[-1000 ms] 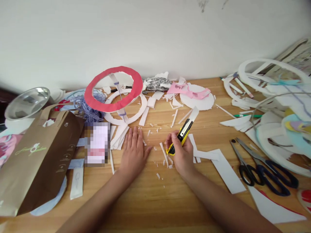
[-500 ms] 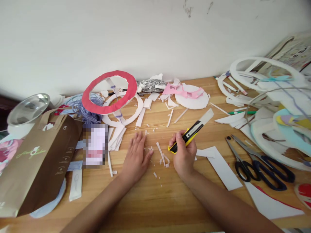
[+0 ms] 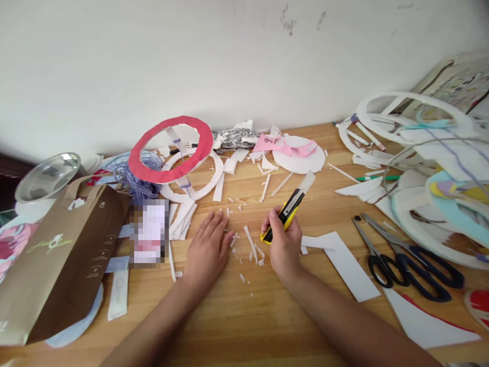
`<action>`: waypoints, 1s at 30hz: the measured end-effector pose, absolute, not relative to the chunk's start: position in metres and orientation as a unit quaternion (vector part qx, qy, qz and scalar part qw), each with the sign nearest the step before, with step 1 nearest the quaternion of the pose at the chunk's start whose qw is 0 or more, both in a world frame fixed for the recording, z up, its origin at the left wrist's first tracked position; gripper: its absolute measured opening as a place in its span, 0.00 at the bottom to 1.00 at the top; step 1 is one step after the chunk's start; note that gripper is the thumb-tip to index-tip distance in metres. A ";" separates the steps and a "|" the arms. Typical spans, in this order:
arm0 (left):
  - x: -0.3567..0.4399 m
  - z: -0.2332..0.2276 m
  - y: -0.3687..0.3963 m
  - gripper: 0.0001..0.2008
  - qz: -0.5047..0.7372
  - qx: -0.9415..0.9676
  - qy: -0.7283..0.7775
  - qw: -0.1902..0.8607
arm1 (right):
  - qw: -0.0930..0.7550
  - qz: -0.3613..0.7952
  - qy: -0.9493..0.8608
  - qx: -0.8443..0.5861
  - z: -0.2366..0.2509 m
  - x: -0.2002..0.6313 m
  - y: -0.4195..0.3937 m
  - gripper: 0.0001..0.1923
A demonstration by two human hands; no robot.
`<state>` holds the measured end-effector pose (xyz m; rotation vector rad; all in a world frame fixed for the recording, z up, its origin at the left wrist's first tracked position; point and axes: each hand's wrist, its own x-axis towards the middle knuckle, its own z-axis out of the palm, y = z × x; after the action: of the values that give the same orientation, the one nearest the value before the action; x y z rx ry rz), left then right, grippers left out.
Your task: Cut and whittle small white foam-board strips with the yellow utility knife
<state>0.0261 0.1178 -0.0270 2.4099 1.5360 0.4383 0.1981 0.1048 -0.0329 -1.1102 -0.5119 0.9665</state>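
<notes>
My right hand [image 3: 286,245] is wrapped round a yellow and black utility knife [image 3: 287,211], its wide blade extended and pointing up and to the right, above the wooden table [image 3: 244,318]. Palm down on the wood lies my left hand [image 3: 208,247], fingers stretched out and holding nothing. Between the hands are a thin white strip [image 3: 250,243] and several small white scraps. Just right of my right hand, a long white piece of board [image 3: 353,267] lies flat, with a narrower strip touching its upper end.
Two pairs of scissors [image 3: 410,260] lie at the right. White rings and cut boards [image 3: 412,204] are piled behind them. A red ring [image 3: 171,176] stands over a white one at the back left. A brown paper bag [image 3: 64,255] and a metal bowl [image 3: 48,178] occupy the left.
My right hand has shifted slightly left with the utility knife, whose blade now points more steeply upward. The left hand stays flat on the table, moved a little left.
</notes>
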 end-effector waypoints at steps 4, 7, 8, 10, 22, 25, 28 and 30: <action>0.027 -0.026 0.126 0.24 0.161 0.848 0.477 0.166 | 0.707 0.432 -0.239 -0.506 -0.033 0.197 0.105 0.12; 0.032 -0.032 0.144 0.30 0.135 0.868 0.452 0.157 | 0.709 0.431 -0.240 -0.504 -0.033 0.197 0.106 0.12; 0.034 -0.034 0.150 0.31 0.129 0.871 0.448 0.153 | 0.709 0.432 -0.239 -0.504 -0.033 0.197 0.106 0.12; 0.036 -0.036 0.161 0.32 0.123 0.873 0.448 0.152 | 0.707 0.435 -0.237 -0.505 -0.034 0.198 0.106 0.13; 0.042 -0.024 0.189 0.29 0.108 0.896 0.359 0.239 | 0.709 0.444 -0.241 -0.492 -0.035 0.198 0.105 0.12; 0.044 -0.023 0.193 0.27 0.093 0.913 0.320 0.236 | 0.721 0.430 -0.246 -0.484 -0.032 0.198 0.104 0.12; 0.040 -0.021 0.184 0.27 0.081 0.928 0.275 0.240 | 0.733 0.407 -0.263 -0.477 -0.029 0.201 0.104 0.11; 0.036 -0.018 0.170 0.26 0.086 0.935 0.231 0.255 | 0.741 0.392 -0.273 -0.472 -0.027 0.204 0.105 0.11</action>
<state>0.0360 0.1700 -0.0176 2.5392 0.6278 0.2324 0.2044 0.1047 -0.0271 -1.0350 -0.5984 0.8589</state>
